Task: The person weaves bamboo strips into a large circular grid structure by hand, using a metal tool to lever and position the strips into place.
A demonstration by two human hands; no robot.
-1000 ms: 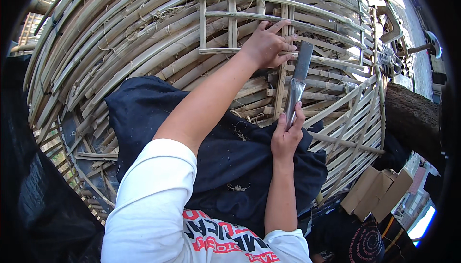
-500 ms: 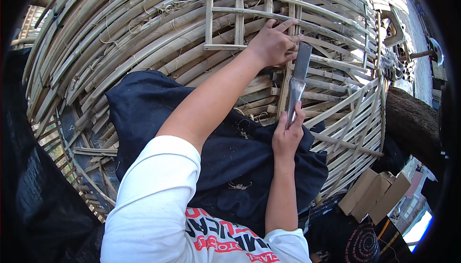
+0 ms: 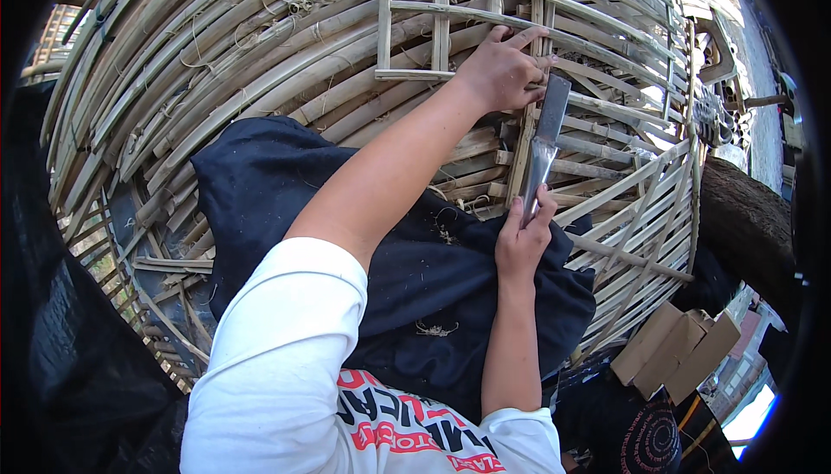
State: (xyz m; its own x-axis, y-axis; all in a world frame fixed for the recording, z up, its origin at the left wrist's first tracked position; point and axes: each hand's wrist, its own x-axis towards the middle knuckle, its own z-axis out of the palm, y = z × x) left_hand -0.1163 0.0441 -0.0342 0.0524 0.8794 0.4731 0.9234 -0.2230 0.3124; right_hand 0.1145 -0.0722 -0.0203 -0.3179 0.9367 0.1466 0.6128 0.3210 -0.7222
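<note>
My left hand point(image 3: 505, 74) is closed round an upright bamboo strip point(image 3: 525, 149) of a slatted bamboo lattice point(image 3: 414, 76), its index finger reaching along the slats. Below it, my right hand point(image 3: 523, 236) grips the shiny handle of a metal tool with a flat, straight-sided blade point(image 3: 554, 110). The blade points away from me and lies right beside the upright strip, just under my left fingers. Whether its edge touches the strip, I cannot tell. A dark cloth point(image 3: 407, 275) covers my lap, with a few curled bamboo shavings point(image 3: 435, 329) on it.
Long split bamboo lengths point(image 3: 216, 84) are heaped at the left and behind the lattice. A bamboo slat panel point(image 3: 636, 249) stands at the right, near a thick log point(image 3: 743, 210). Cardboard boxes point(image 3: 673, 348) sit at the lower right, and black sheeting point(image 3: 82, 327) hangs at the left.
Both hands, the tool and the lattice appear slightly farther right in the view, with the lattice also a little higher. Both grips are the same as before.
</note>
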